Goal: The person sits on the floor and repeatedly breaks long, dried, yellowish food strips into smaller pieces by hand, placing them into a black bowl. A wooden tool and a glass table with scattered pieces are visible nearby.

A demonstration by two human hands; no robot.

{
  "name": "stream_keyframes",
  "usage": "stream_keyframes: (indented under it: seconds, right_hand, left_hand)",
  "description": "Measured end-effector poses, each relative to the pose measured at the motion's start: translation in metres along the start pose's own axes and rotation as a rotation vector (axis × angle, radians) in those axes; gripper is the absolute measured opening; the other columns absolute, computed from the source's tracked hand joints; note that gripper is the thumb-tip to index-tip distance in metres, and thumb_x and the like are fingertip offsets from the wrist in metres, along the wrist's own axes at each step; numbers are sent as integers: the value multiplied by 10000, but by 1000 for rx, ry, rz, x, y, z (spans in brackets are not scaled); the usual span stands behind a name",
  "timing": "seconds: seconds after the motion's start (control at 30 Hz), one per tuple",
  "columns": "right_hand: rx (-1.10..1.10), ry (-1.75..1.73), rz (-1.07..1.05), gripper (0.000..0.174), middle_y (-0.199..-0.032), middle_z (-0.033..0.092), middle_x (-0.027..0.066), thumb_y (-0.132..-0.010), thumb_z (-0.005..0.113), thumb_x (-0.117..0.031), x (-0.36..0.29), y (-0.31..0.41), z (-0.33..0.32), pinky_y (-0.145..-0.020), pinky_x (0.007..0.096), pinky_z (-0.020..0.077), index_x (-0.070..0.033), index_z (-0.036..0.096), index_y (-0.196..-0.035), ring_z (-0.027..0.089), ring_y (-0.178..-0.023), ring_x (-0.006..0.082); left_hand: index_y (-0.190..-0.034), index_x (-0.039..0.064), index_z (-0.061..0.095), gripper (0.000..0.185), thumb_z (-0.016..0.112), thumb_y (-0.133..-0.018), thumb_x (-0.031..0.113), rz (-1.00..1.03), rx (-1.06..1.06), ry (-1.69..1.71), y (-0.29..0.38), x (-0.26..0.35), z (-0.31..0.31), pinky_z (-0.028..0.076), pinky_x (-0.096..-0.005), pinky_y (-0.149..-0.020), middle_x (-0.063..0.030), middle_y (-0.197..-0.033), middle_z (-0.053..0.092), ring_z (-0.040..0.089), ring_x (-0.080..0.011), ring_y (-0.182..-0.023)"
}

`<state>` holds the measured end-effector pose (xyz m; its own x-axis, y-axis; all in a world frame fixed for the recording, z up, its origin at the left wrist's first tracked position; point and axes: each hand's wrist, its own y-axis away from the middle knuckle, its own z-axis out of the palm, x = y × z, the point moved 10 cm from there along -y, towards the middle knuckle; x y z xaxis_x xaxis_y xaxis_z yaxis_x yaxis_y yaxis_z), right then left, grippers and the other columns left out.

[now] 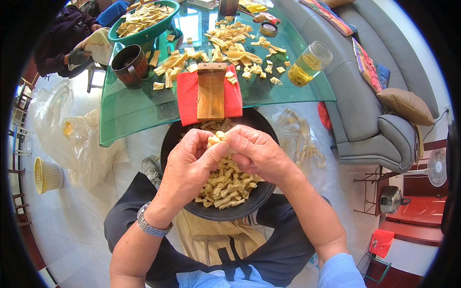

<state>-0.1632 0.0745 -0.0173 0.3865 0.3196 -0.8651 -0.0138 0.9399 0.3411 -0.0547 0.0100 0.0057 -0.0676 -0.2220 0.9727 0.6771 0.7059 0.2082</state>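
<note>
Before my chest, my left hand and my right hand meet and pinch one small folded piece of pale yellow strip between thumbs and fingers. Its exact material cannot be told. Below them, between my knees, sits a wide black basin holding a heap of twisted or knotted yellow pieces. My hands cover part of the basin and heap. Just beyond my fingers, a wooden fixture rests on a red cloth at the edge of the green glass table.
Loose yellow strips lie across the glass. A dark mug, a lidless jar and a green basin of strips stand there too. Another person's gloved hand is at left. Plastic bags and a grey sofa flank the table.
</note>
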Motion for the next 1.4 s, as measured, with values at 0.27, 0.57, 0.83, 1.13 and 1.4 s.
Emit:
stream_keyframes:
  seconds: [0.27,0.57,0.83,1.13,1.4]
  right_hand:
    - [57,66,106,286,-812,525,-53,-1091,565,-383,-3,4,-3,-575,239,401,-98,573,-1080,465,-681,45]
    - [93,305,-133,211,-926,673,-42,-1031,702,-228,-13,4,1,-799,234,499,-25,698,-1086,572,-867,36]
    - [66,624,-362,209,-990,740,164,-1018,648,-128,-3,1,28,-821,337,564,-25,666,-1199,733,-914,191]
    - [-354,909,-71,352,-762,690,190,-1007,658,-374,37,27,36,-661,453,534,-54,714,-870,685,-737,409]
    - [-330,1057,-331,390,-605,559,112,-1014,684,-332,6,48,52,-529,433,473,-70,598,-739,594,-568,346]
  left_hand:
    - [-1003,69,601,143,634,-1063,195,-27,55,237,-13,-5,-36,494,-247,-674,14,-806,590,560,-79,-693]
    - [-1110,40,620,113,661,-1030,108,72,13,-209,-7,14,-48,504,-239,-791,-21,-958,660,611,-89,-860]
    - [-1366,-9,528,548,659,-835,-56,514,-218,-1003,20,15,18,479,-489,-972,-198,-1135,668,635,-371,-1108]
    - [-1035,24,638,292,618,-1042,315,22,-776,-824,61,-50,28,541,-502,-689,-244,-817,675,678,-454,-794]
    - [-925,39,587,267,608,-1037,280,-34,-855,-803,59,-36,5,509,-489,-645,-206,-769,618,631,-429,-722]
